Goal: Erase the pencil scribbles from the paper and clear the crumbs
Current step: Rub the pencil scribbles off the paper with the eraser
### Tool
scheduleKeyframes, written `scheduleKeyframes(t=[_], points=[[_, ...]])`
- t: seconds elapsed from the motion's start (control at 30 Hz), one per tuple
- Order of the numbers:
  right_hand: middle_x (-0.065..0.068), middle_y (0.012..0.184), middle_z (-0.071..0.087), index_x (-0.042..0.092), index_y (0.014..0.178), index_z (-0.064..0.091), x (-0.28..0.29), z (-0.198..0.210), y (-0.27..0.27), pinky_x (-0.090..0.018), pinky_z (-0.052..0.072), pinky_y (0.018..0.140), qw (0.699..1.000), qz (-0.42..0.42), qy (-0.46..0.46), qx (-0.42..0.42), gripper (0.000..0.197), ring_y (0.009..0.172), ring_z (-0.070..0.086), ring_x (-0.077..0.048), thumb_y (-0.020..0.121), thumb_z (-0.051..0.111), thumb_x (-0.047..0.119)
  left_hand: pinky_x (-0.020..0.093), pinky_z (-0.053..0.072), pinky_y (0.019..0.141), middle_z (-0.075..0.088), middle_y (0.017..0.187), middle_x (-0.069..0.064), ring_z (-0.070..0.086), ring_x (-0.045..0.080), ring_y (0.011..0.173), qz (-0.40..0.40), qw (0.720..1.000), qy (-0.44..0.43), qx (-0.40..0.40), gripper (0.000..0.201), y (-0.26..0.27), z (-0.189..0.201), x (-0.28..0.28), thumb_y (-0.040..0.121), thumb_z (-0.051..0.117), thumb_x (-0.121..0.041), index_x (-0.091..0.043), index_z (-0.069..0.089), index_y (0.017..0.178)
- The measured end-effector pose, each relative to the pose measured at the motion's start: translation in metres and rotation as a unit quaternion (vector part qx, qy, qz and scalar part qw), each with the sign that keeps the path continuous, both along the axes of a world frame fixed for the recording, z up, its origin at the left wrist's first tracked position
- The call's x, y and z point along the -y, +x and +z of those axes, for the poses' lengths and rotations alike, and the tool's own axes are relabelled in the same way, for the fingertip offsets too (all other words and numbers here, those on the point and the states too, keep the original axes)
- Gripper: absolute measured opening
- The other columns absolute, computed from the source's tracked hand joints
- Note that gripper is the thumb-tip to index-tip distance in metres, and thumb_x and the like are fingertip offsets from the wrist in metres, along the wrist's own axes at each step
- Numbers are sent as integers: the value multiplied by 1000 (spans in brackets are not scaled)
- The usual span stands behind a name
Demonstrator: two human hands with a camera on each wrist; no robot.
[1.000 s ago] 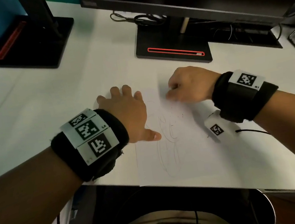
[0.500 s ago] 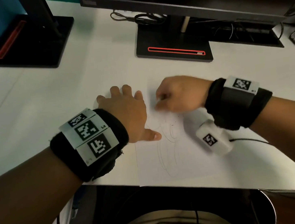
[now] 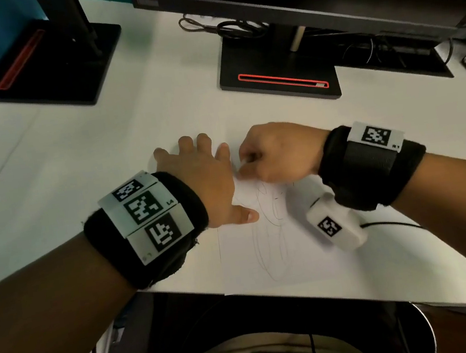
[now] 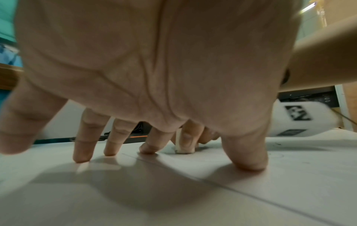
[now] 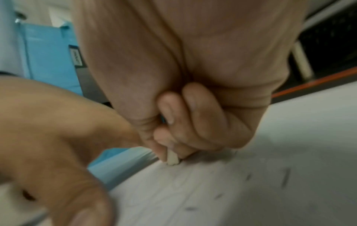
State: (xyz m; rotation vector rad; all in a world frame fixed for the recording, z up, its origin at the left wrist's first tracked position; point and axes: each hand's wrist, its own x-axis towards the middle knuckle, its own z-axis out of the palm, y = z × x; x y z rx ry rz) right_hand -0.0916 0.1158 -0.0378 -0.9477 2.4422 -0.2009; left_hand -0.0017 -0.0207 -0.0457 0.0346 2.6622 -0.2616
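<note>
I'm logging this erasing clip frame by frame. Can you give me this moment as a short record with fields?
left hand: left hand spread flat, fingertips pressing the paper at its left edge
right hand: right hand pinches the eraser, its tip on the paper
scribbles: pencil scribbles remain, nearer the person than the eraser
crumbs: dark crumbs lie on the sheet
surface: white desk
behind: monitor base

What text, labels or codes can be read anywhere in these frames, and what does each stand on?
"L4": small print on the left wristband tag.
Print on the right wristband tag: too small to read.
Embossed brand on the monitor bezel: too dark to read.
Square black-and-white codes on both wristbands and the white wrist camera: patterns, not words.
</note>
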Motion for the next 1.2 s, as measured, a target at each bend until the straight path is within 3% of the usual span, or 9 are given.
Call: scheduleKeyframes(t=[0.13, 0.27, 0.37, 0.5, 0.67, 0.83, 1.07, 1.2], points=[[-3, 57, 49, 12, 61, 53, -3, 9, -17, -28, 41, 56, 998, -58, -17, 10, 39, 51, 46, -17, 94, 58, 31, 59, 34, 107, 12, 161, 16, 22, 39, 143, 1, 1000, -5, 6, 122, 1, 2, 0, 72, 37, -95, -18, 1, 159], [-1, 57, 46, 13, 62, 52, 4, 2, -2, -28, 40, 54, 999, -10, -4, 35, 38, 52, 43, -16, 95, 57, 31, 60, 36, 105, 11, 160, 14, 23, 39, 142, 9, 1000, 3, 6, 120, 1, 2, -1, 72, 39, -94, -20, 0, 159], [-2, 57, 50, 12, 63, 55, 3, 6, -8, -28, 43, 54, 998, -42, -13, 39, 38, 49, 46, -16, 95, 59, 32, 60, 35, 106, 11, 160, 13, 23, 39, 142, 9, 1000, -1, 9, 120, 2, 3, -1, 72, 39, -94, -20, 0, 159], [0, 54, 45, 13, 59, 50, 6, 6, -10, -28, 39, 53, 998, -50, -25, 22, 41, 48, 41, -15, 95, 57, 30, 62, 35, 106, 13, 159, 13, 23, 39, 142, 8, 1000, 4, 7, 120, 1, 3, -1, 72, 39, -94, -21, 1, 159], [-5, 58, 53, 5, 70, 64, 8, 5, -11, -27, 43, 51, 997, -67, -23, 41, 37, 47, 46, -15, 95, 59, 32, 61, 36, 105, 14, 159, 13, 24, 38, 141, 7, 1000, -9, 5, 120, 2, 2, -1, 72, 38, -95, -21, 1, 159], [0, 52, 45, 13, 57, 50, 10, 1, -3, -23, 38, 47, 998, -45, -20, 36, 45, 44, 40, -12, 97, 56, 32, 60, 35, 105, 14, 158, 11, 25, 38, 140, 10, 1000, -8, 3, 120, 1, 0, -1, 72, 36, -95, -22, -1, 160], [-1, 54, 43, 13, 58, 49, 10, 3, -11, -26, 38, 50, 997, -68, -29, 18, 43, 49, 41, -16, 96, 58, 31, 62, 33, 106, 11, 162, 10, 25, 42, 140, 8, 1000, -19, -3, 121, 2, 1, 1, 70, 32, -98, -25, -2, 159], [-1, 55, 50, 12, 64, 57, 3, 2, -8, -24, 41, 50, 996, -72, -28, 48, 40, 46, 45, -14, 97, 59, 34, 61, 34, 106, 10, 163, 9, 25, 42, 140, 4, 1000, -8, -4, 125, 3, 1, 4, 65, 30, -101, -26, -3, 160]])
